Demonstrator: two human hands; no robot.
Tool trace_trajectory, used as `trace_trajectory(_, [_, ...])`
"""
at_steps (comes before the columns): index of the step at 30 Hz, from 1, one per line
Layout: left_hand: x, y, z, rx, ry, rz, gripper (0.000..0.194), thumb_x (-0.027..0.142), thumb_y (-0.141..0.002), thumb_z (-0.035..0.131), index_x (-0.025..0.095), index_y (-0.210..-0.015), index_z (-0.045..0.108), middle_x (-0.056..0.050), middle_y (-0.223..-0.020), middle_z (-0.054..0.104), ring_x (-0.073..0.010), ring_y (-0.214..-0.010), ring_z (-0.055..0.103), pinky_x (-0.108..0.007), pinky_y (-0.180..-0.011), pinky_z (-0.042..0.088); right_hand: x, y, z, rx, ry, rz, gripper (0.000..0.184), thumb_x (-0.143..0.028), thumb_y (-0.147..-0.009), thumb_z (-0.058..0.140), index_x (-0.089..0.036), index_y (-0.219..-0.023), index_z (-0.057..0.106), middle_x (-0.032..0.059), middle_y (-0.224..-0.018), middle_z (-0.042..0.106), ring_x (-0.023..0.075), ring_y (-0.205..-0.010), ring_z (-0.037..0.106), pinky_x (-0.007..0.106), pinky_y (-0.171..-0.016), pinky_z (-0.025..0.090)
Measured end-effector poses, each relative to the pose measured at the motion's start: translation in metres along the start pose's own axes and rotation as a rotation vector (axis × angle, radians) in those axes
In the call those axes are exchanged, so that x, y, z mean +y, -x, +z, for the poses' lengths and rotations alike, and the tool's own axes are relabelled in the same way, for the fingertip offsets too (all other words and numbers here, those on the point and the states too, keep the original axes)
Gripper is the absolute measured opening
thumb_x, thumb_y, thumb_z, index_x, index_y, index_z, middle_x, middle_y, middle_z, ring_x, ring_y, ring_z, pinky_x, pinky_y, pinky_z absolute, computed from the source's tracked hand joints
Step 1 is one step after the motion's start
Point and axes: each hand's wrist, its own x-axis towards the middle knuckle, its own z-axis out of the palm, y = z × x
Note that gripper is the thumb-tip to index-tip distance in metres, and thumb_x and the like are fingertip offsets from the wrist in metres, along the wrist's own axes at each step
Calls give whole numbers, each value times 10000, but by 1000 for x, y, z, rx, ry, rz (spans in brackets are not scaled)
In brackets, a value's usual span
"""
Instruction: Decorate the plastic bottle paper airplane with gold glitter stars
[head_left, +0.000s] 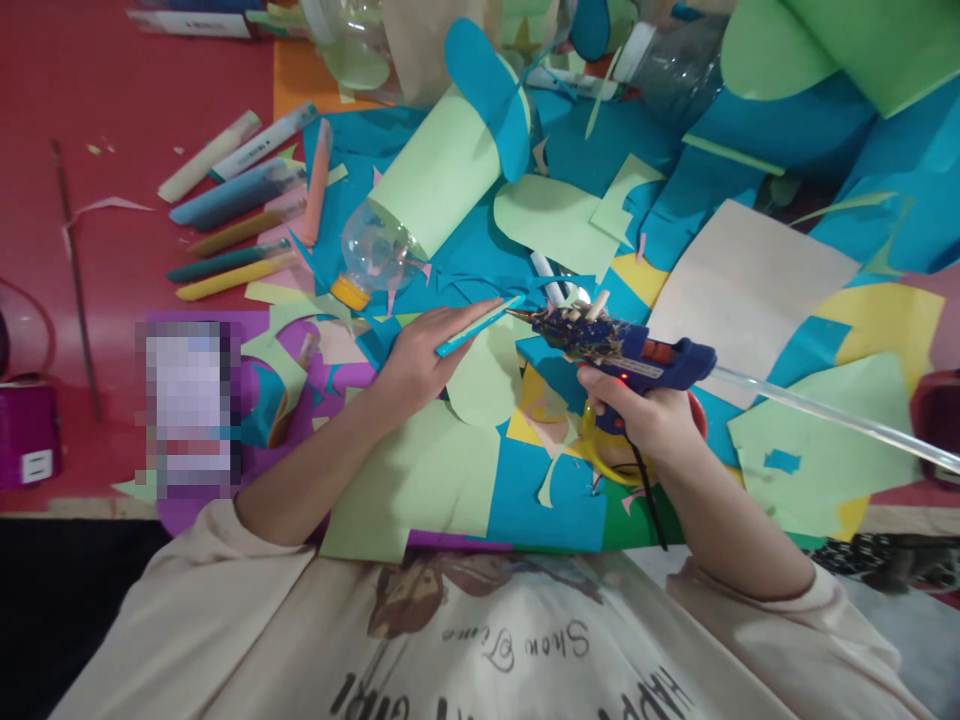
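Blue glue gun [630, 358] crosswise, nozzle [523, 315] prob. L

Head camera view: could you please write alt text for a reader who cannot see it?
A person's right hand holds a blue glue gun, its tip close to a blue strip in the left hand. Around them lie paper scraps, markers and a plastic bottle partly wrapped in green paper.
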Motion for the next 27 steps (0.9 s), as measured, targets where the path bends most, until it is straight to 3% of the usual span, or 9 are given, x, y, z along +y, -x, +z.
trace_trajectory(11, [-3,1,1,20,-24,12,439,481,-1048,377,238,-1318,624,-84,-1217,719,-195,-999,699,-313,-898,541,2,-1,-2,-11,4,-10,308,-470,-683,747,-245,-574,568,13,-560,613,232,-652,653,337,-593,552])
trace_trajectory(16, [-3,2,0,32,-9,25,434,465,-1051,381,231,-1327,620,-86,-1186,728,-185,-922,704,-304,-859,548,3,-1,-4,-6,16,7,394,-464,-682,754,-247,-492,487,16,-559,611,236,-695,665,343,-640,567])
trace_trajectory(27, [-4,1,1,49,15,63,397,417,-1050,400,221,-1309,629,-91,-1251,705,-221,-1065,699,-348,-924,561,5,-2,-5,-14,15,-28,416,-463,-717,740,-245,-479,476,32,-612,647,258,-777,689,362,-694,578])
